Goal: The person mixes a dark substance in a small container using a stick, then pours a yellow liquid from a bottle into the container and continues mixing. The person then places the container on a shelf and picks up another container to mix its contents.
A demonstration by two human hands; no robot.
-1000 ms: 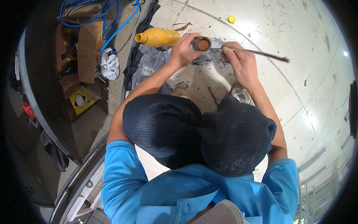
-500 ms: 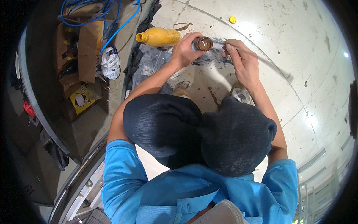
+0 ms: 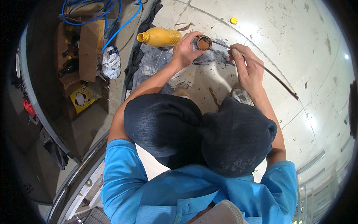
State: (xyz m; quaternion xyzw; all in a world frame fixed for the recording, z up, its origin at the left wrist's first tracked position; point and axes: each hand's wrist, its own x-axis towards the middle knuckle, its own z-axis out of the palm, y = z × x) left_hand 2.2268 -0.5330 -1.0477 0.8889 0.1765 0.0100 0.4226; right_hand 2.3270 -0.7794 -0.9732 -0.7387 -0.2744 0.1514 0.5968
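Observation:
My left hand [image 3: 185, 49] is wrapped round a small round jar [image 3: 204, 43], its open mouth facing up. Inside it is brown, and the rim looks dark and stained. Between the fingers and thumb of my right hand [image 3: 247, 67] is a long thin dark rod [image 3: 276, 77]. One end of the rod reaches to the jar's rim; the other slants down to the right past my hand. Just left of the jar lies a yellow plastic bottle [image 3: 161, 37] on its side, uncapped, its neck pointing left.
A stained dark sheet [image 3: 153, 56] lies under the bottle. On the pale floor beyond my right hand sits a yellow cap [image 3: 234, 21]. At left are an opened cardboard box [image 3: 87, 52], a blue hose [image 3: 118, 30] and a crumpled white bag [image 3: 110, 63]. My knees are bent close below my hands.
My right hand has shifted slightly right and down, and the rod now shows clearly from the jar's rim out past the hand. The jar's inside looks browner; my left hand has barely moved.

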